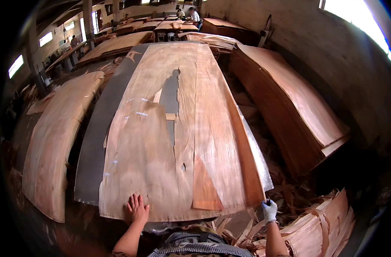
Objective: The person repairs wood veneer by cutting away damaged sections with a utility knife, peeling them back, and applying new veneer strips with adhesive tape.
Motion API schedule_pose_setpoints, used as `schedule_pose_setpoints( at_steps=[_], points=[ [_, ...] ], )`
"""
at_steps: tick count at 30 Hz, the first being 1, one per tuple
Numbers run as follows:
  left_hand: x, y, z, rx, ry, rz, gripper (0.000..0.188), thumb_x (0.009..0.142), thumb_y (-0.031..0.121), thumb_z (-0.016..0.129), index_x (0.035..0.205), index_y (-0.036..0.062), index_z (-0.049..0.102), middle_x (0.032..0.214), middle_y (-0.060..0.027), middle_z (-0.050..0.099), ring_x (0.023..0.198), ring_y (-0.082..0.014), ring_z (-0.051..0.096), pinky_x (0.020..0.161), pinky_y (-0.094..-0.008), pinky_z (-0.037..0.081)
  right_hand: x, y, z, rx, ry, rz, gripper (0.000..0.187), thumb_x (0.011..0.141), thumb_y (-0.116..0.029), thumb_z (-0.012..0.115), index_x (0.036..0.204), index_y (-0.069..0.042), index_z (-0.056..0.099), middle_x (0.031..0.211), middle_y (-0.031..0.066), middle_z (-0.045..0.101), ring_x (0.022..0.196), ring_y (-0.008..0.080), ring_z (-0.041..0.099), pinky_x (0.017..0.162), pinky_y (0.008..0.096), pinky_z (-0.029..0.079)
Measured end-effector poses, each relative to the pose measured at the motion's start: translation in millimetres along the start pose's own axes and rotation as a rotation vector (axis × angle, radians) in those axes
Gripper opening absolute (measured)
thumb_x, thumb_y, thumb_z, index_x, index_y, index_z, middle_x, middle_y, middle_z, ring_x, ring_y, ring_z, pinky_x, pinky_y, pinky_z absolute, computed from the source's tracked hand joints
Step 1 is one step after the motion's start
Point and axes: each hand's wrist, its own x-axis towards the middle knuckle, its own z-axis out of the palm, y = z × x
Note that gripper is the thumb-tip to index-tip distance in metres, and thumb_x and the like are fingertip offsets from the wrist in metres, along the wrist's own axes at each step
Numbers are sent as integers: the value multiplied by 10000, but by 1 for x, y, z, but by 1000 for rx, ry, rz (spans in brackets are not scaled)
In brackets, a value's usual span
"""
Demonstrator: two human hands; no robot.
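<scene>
A large sheet of thin wood veneer (148, 171) lies before me over a grey board (92, 158). A long ragged gap in its middle shows the grey beneath, and short pale tape strips sit left of it. My bare left hand (138, 209) rests flat, fingers spread, on the near left edge. At the near right corner, my right hand (269, 210), in a white glove, is closed on the edge of a reddish veneer strip (247, 171); its fingertips are partly hidden. A small triangular veneer piece (205, 186) lies near the front edge.
A tall veneer stack (285, 94) stands on the right, another pile (60, 141) on the left. Veneer scraps (242, 227) and a bundle of offcuts (319, 231) lie at lower right. Farther back are more stacks and people (194, 15) among them.
</scene>
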Motion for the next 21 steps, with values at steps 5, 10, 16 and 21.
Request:
schedule_pose_setpoints(
  at_steps=[5, 10, 16, 21],
  points=[
    [65, 84, 23, -46, 6, 87, 649, 796, 350, 563, 1344, 114, 306, 1428, -140, 210, 1335, -310, 130, 1059, -524, 83, 109, 10, 4, 31, -14, 30, 217, 706, -148, 684, 816, 22, 606, 590, 25, 556, 517, 135, 489, 507, 297, 423],
    [79, 117, 23, 29, -33, 45, 675, 795, 394, 560, 1361, 147, 287, 1440, -167, 158, 1335, -341, 106, 1057, -531, 83, 131, 5, -14, 163, -19, -12, 487, 701, -129, 722, 1114, 38, 525, 887, 102, 638, 733, 197, 593, 681, 307, 474],
    [76, 111, 19, 132, -75, 76, 700, 811, 410, 539, 1387, 157, 232, 1445, -203, 98, 1337, -362, 76, 1046, -552, 89, 90, 97, -77, -533, 117, 89, 303, 698, -262, 713, 947, -120, 617, 803, 112, 651, 713, 272, 620, 649, 358, 484],
    [82, 117, 24, 146, -138, 75, 710, 822, 424, 517, 1397, 155, 199, 1451, -203, 67, 1341, -361, 60, 1048, -549, 82, 88, 120, -53, -533, 126, 49, 271, 714, -317, 694, 898, -130, 626, 762, 110, 644, 685, 297, 617, 617, 382, 478]
  ],
)
